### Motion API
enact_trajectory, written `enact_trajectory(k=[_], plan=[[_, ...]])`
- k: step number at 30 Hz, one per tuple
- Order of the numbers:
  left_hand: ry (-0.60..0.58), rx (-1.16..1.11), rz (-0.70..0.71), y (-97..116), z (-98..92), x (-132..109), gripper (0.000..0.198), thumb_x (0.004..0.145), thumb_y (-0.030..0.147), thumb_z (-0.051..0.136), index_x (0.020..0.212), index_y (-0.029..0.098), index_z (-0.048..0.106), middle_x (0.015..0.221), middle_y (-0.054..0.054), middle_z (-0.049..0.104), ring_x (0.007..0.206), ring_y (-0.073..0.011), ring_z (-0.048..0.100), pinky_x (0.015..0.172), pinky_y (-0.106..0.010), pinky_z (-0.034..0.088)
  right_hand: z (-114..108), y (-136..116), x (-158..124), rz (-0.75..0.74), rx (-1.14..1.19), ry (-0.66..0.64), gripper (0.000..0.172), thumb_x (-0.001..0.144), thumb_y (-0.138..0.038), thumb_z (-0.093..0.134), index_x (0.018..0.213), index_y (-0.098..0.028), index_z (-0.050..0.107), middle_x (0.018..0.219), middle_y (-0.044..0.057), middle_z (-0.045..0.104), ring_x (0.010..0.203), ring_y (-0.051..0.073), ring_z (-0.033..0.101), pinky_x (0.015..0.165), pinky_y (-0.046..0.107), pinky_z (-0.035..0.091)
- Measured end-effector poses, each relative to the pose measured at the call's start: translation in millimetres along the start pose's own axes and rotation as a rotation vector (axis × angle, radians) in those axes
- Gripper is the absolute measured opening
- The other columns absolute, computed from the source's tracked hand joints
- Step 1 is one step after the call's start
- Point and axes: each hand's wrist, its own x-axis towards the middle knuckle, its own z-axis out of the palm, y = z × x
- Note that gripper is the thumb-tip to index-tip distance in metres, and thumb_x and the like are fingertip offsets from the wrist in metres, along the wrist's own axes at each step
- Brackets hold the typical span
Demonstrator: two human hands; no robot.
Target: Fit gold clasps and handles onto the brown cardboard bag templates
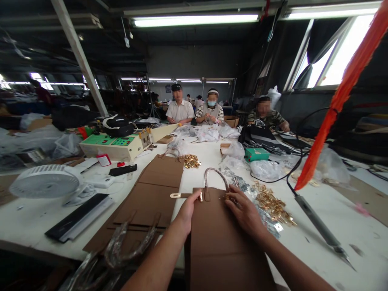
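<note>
A brown bag panel (227, 246) lies in front of me, with a plastic-wrapped handle (216, 171) arching from its top edge. My left hand (188, 208) is closed on the panel's upper left edge, thumb on top and the other fingers hidden. Beside that thumb, a brown strap with a gold metal tip (176, 195) sticks out to the left. My right hand (242, 206) is at the handle's right base, its fingers bent together over small gold-coloured bits. What exactly those fingertips hold is hidden.
More brown panels (157, 178) with wrapped handles (117, 242) lie left. Gold metal pieces (274, 202) are heaped right, near a pointed grey tool (321, 226) hanging by an orange-wrapped cord (330, 113). A white fan (45, 180) and cream machine (112, 147) stand left. Several people sit opposite.
</note>
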Motion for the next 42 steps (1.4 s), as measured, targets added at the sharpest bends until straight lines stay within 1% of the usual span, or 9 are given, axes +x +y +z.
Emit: enact_trajectory(k=[3, 5, 10, 16, 24, 28, 33, 36, 42], plan=[[-0.068, -0.092, 0.047, -5, -2.9, 2, 0.057, 0.091, 0.051, 0.060, 0.124, 0.006, 0.067, 0.095, -0.018, 0.079, 0.092, -0.0348, 0.076, 0.092, -0.049, 0.056, -15, 0, 9, -0.052, -0.043, -0.110, 0.026, 0.100, -0.042, 0.054, 0.111, -0.025, 0.070, 0.124, 0.007, 0.067, 0.115, 0.025, 0.063, 0.105, 0.039, 0.047], [-0.088, -0.129, 0.088, -11, -5.4, 5, 0.058, 0.092, 0.050, 0.057, 0.129, 0.005, 0.064, 0.099, -0.019, 0.079, 0.095, -0.0356, 0.075, 0.095, -0.051, 0.054, -22, -2, 14, -0.068, -0.092, -0.189, 0.024, 0.100, -0.040, 0.054, 0.109, -0.025, 0.070, 0.110, 0.005, 0.069, 0.101, 0.023, 0.065, 0.093, 0.035, 0.051], [-0.156, -0.168, 0.128, -24, -12.5, 13, 0.063, 0.094, 0.053, 0.053, 0.135, 0.006, 0.060, 0.109, -0.020, 0.077, 0.104, -0.0367, 0.073, 0.101, -0.053, 0.050, -29, -2, 28, -0.110, -0.165, -0.372, 0.024, 0.101, -0.039, 0.052, 0.107, -0.025, 0.072, 0.107, 0.006, 0.068, 0.098, 0.022, 0.064, 0.090, 0.033, 0.049], [-0.181, -0.225, 0.114, -28, -16.0, 17, 0.063, 0.094, 0.053, 0.052, 0.135, 0.006, 0.059, 0.110, -0.020, 0.076, 0.107, -0.0376, 0.072, 0.102, -0.053, 0.049, -30, 0, 42, -0.105, -0.235, -0.498, 0.028, 0.102, -0.041, 0.051, 0.105, -0.027, 0.075, 0.101, 0.005, 0.068, 0.091, 0.022, 0.064, 0.085, 0.032, 0.049], [-0.211, -0.226, 0.086, -34, -19.3, 16, 0.065, 0.092, 0.058, 0.054, 0.133, 0.008, 0.061, 0.109, -0.020, 0.076, 0.106, -0.0378, 0.072, 0.101, -0.051, 0.050, -21, 1, 47, -0.140, -0.323, -0.581, 0.025, 0.100, -0.035, 0.051, 0.101, -0.027, 0.075, 0.094, 0.005, 0.070, 0.086, 0.021, 0.064, 0.079, 0.031, 0.048], [-0.225, -0.240, 0.050, -35, -24.9, 19, 0.068, 0.092, 0.060, 0.053, 0.132, 0.006, 0.061, 0.108, -0.020, 0.077, 0.105, -0.0374, 0.072, 0.099, -0.049, 0.051, -21, 3, 48, -0.156, -0.298, -0.625, 0.026, 0.098, -0.027, 0.050, 0.108, -0.026, 0.074, 0.098, 0.006, 0.071, 0.090, 0.022, 0.064, 0.083, 0.032, 0.049], [-0.190, -0.243, 0.061, -36, -29.6, 24, 0.065, 0.092, 0.056, 0.054, 0.131, 0.004, 0.061, 0.106, -0.020, 0.077, 0.104, -0.0370, 0.073, 0.098, -0.049, 0.052, -19, 9, 47, -0.098, -0.294, -0.541, 0.031, 0.092, -0.025, 0.056, 0.119, -0.025, 0.072, 0.111, 0.007, 0.073, 0.100, 0.024, 0.067, 0.090, 0.036, 0.051], [-0.152, -0.232, 0.080, -37, -30.1, 25, 0.062, 0.091, 0.052, 0.056, 0.130, 0.004, 0.062, 0.106, -0.019, 0.077, 0.102, -0.0364, 0.073, 0.097, -0.048, 0.052, -16, 11, 46, -0.063, -0.294, -0.519, 0.027, 0.089, -0.024, 0.058, 0.110, -0.025, 0.075, 0.108, 0.005, 0.075, 0.098, 0.024, 0.068, 0.089, 0.035, 0.052], [-0.124, -0.248, 0.114, -36, -27.2, 24, 0.057, 0.090, 0.046, 0.057, 0.129, 0.005, 0.063, 0.105, -0.018, 0.077, 0.099, -0.0351, 0.074, 0.096, -0.046, 0.053, -13, 13, 49, -0.107, -0.315, -0.506, 0.023, 0.085, -0.022, 0.058, 0.100, -0.025, 0.076, 0.097, 0.003, 0.076, 0.087, 0.021, 0.069, 0.079, 0.030, 0.051]])
